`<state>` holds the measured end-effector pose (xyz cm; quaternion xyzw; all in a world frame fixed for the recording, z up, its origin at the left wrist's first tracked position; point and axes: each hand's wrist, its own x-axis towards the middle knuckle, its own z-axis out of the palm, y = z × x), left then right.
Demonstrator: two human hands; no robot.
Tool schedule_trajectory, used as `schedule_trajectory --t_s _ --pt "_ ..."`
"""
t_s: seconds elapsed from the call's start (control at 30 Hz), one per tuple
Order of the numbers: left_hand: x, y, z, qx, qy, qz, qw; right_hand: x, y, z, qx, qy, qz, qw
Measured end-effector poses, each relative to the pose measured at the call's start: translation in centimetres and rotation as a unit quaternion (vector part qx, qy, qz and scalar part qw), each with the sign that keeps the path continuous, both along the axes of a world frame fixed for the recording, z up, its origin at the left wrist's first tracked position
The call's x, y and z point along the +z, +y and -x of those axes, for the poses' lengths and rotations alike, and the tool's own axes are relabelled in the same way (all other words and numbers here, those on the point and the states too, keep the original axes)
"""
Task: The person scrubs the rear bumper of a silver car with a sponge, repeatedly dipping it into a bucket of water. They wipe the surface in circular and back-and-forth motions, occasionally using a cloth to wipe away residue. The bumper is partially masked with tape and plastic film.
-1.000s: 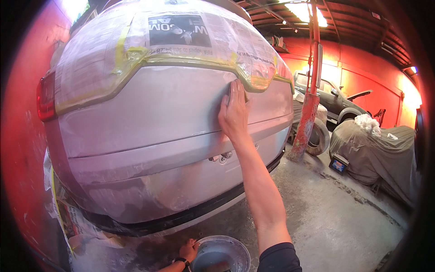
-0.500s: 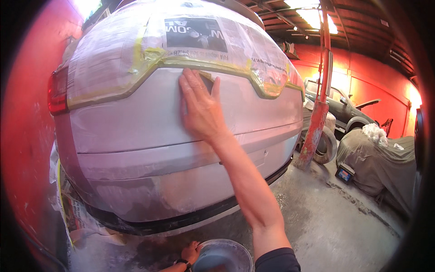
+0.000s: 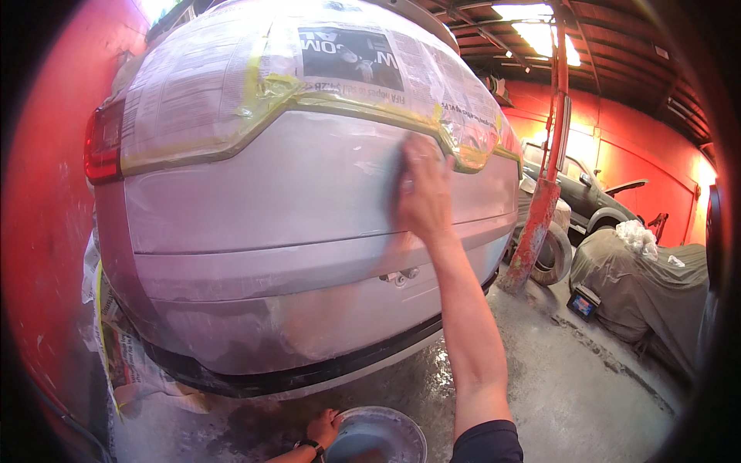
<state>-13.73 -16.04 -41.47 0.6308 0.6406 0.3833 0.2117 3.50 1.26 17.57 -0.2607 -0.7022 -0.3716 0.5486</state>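
The rear of a car, its bare panel [image 3: 231,208] coated in dull pale grey, stands before me. My right hand [image 3: 426,189] presses against the upper panel, just under the taped edge, blurred by motion. It holds a piece of sandpaper flat against the surface; the palm hides nearly all of it now. Low in the view, my left hand [image 3: 324,427] grips the left rim of a round grey basin [image 3: 421,440], which holds murky liquid. Newspaper [image 3: 193,100] under clear plastic covers the rear window, bordered by yellow masking tape [image 3: 363,106].
A red taillight [image 3: 100,143] sits beside the red wall at left. To the right stand a rusty red post [image 3: 538,224], a tyre [image 3: 553,255], a car battery [image 3: 583,302] and a cloth-covered heap [image 3: 633,285]. The concrete floor [image 3: 532,370] has wet patches near the basin.
My right hand has slid rightward along the panel, from the middle to near the taped notch. The view has shifted slightly. My left hand stays at the basin rim.
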Motion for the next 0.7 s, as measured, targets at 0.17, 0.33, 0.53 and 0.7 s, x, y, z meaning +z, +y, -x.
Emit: schedule_trajectory --t_s 0.17,0.33,0.53,0.7 --pt "1.8 -0.3 -0.6 -0.018 0.029 0.070 0.997 -0.7 0.1 1.7 0.004 0.032 -0.004 0.999" --pt "-1.1 0.4 -0.4 -0.004 0.041 0.020 0.999 1.3 -4.7 8.7 0.085 -0.100 -0.061 0.989" --pt "-0.5 0.1 -0.8 -0.009 0.022 0.027 0.999 0.4 -2.6 3.1 0.023 -0.030 0.006 0.999" --pt "0.5 -0.4 -1.5 -0.016 0.041 0.043 0.998 1.4 -6.2 11.7 0.091 -0.123 -0.056 0.987"
